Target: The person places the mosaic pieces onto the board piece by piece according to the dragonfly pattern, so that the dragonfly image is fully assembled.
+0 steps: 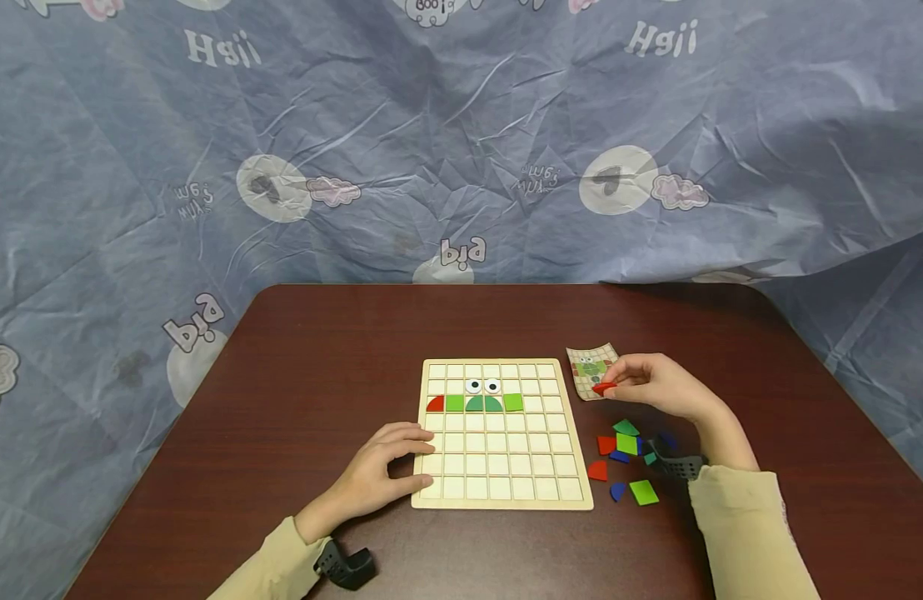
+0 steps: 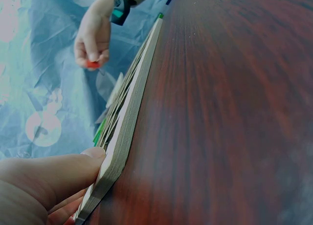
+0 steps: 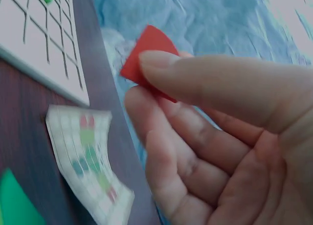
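My right hand pinches a red quarter-circle piece between thumb and fingertips, above the creased pattern card. To the left lies a pale wooden grid board. My left hand rests at the board's left edge, fingers and thumb reaching over its rim. One grid row holds a red quarter-circle, a light green square, two dark green quarter-circles and another light green square. Two round eye pieces sit just above them.
Right of the board, loose pieces lie scattered on the dark brown table: a red quarter-circle, a light green square, a blue piece and several others. A blue-grey printed cloth hangs behind the table.
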`<state>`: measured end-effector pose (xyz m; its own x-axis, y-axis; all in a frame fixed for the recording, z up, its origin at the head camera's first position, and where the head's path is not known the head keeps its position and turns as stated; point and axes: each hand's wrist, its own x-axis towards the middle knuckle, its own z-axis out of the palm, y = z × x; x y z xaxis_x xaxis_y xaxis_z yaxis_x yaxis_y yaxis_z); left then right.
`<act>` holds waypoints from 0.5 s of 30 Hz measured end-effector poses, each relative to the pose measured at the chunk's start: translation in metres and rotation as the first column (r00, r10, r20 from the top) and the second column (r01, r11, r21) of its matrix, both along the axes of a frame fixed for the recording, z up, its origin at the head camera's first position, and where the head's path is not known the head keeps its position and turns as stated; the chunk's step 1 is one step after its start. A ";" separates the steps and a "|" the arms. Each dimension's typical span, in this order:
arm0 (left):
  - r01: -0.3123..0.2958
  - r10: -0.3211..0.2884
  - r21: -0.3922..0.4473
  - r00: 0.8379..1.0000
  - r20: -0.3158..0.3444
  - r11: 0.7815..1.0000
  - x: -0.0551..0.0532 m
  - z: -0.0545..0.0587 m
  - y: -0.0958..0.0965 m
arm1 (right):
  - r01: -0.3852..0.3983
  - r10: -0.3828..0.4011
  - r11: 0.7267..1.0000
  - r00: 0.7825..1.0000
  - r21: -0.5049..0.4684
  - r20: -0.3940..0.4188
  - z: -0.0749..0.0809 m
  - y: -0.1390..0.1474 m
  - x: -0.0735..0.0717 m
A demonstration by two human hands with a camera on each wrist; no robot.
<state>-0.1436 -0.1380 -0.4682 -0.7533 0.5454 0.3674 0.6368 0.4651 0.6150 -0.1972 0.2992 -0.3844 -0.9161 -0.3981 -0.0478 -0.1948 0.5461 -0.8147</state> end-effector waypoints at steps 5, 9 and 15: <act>0.000 0.000 0.000 1.000 0.010 1.000 0.000 0.000 0.000 | 0.004 -0.004 0.997 1.000 -0.080 0.000 0.002 -0.023 -0.001; -0.002 0.002 -0.003 1.000 0.013 1.000 0.000 0.000 0.000 | 0.003 -0.005 0.998 1.000 -0.062 -0.020 0.002 -0.039 -0.001; 0.005 -0.005 0.001 1.000 0.000 1.000 0.000 -0.001 0.000 | 0.019 -0.020 1.000 0.997 -0.006 -0.079 -0.005 -0.062 -0.004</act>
<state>-0.1439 -0.1385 -0.4688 -0.7503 0.5493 0.3678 0.6393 0.4613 0.6152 -0.2008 0.2374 -0.3891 -0.9246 -0.3800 0.0270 -0.2479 0.5465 -0.7999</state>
